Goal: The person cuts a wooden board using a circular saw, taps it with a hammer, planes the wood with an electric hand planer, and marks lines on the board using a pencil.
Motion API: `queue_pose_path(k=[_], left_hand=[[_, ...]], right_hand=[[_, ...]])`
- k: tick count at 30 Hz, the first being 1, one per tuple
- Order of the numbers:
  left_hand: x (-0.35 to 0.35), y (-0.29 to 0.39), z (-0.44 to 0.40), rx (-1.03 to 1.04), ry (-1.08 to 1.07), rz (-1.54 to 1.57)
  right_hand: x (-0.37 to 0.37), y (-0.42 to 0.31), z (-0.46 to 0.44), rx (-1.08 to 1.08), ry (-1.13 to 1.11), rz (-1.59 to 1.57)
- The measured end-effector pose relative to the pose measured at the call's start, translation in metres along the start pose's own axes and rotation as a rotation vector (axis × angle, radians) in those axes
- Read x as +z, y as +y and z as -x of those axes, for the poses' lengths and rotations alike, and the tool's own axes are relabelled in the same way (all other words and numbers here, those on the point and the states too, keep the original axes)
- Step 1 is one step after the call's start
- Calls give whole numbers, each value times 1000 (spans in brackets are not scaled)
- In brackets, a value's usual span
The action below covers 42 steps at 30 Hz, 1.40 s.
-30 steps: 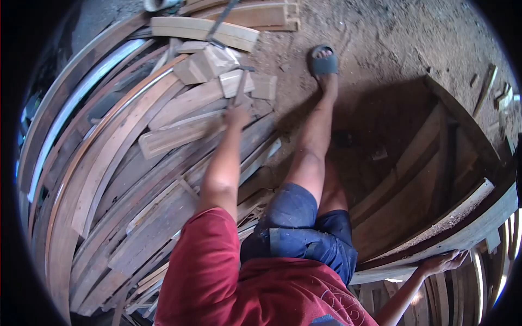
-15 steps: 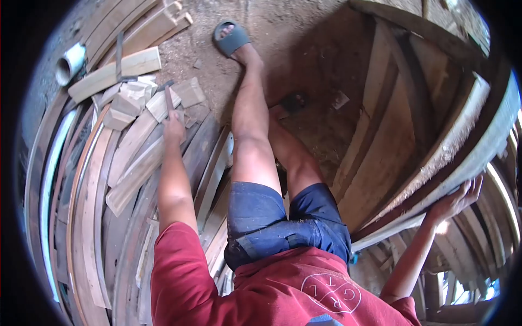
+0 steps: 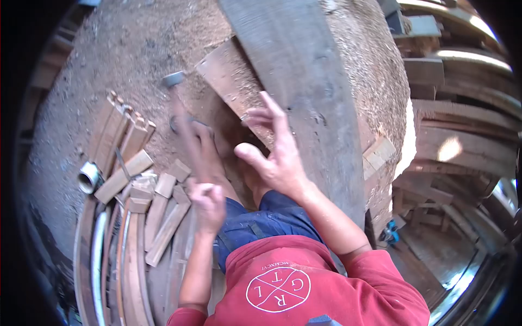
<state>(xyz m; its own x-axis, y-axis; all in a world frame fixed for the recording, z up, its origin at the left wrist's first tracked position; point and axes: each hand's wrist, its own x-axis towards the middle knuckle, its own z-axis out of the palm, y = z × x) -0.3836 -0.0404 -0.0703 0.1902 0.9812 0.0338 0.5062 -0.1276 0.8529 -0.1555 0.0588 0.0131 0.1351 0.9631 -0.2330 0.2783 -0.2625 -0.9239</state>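
Note:
My left hand (image 3: pixel 206 209) is closed around the handle of a hammer (image 3: pixel 173 80). The handle is smeared by motion, and the small grey head points up and away over the ground. To its right my right hand (image 3: pixel 274 157) is raised with thumb and fingers apart, holding nothing. It hovers in front of a broad grey plank (image 3: pixel 310 70), and I cannot tell whether it touches the wood. Beside the plank, a brown board (image 3: pixel 225 70) is dusted with wood shavings.
Small wood blocks (image 3: pixel 142 189) and long curved timbers (image 3: pixel 136 244) lie at left, near a pale pipe (image 3: pixel 88 177) and stacked offcuts (image 3: pixel 130 136). Shavings cover the ground. More stacked timber (image 3: pixel 462 144) stands at right. A blue object (image 3: pixel 390 232) lies at lower right.
My view has swung to the right. The left hand has lifted the hammer from beside the wood blocks. My right hand has left the curved timber edge and come in front of me.

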Motion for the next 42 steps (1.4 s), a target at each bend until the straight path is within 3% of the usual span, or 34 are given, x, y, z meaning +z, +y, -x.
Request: queue_pose_path(k=[2, 4, 5, 7, 10, 11, 13, 15, 16, 18, 22, 24, 29, 30, 33, 37, 40, 42], left_hand=[[13, 58, -39, 33, -264, 108], [34, 83, -80, 285, -399, 247], [48, 87, -97, 407, -435, 334], [90, 83, -143, 431, -190, 452], [141, 106, -240, 383, 160, -113], [158, 107, -246, 373, 152, -116], [180, 108, -251, 294, 166, -621], [184, 100, -253, 276, 157, -614], [183, 100, -250, 268, 147, -603], [185, 96, -249, 256, 132, -638], [182, 99, -252, 260, 174, -642], [175, 114, -255, 239, 126, -638], [171, 122, -258, 219, 79, -634], [172, 121, -258, 218, 75, -632], [172, 120, -255, 214, 72, -635], [171, 121, -255, 207, 65, -623], [171, 124, -256, 244, 87, -645], [179, 106, -252, 246, 120, -656]], right_hand=[[-2, -9, 7, 44, 24, -182], [-23, -36, 6, 199, 264, -423], [-38, -27, 5, 174, 434, -350], [-88, -8, 7, 187, 509, -140], [-137, 13, 17, 230, 485, 148], [-142, 11, 19, 259, 461, 181], [-151, 0, 22, 373, 381, 215], [-155, 15, 21, 472, 315, 212], [-152, 34, 23, 217, 373, 372], [-150, 43, 18, 18, 387, 440], [-155, 38, 16, 256, 264, 286], [-153, 46, 20, -57, 421, 401], [-157, 46, 16, 49, 278, 483], [-156, 47, 18, 53, 317, 381], [-154, 58, 21, -72, 423, 357], [-166, 62, 8, -167, 296, 614], [-169, 49, 7, 85, 283, 365], [-167, 43, -14, -51, 370, 310]])
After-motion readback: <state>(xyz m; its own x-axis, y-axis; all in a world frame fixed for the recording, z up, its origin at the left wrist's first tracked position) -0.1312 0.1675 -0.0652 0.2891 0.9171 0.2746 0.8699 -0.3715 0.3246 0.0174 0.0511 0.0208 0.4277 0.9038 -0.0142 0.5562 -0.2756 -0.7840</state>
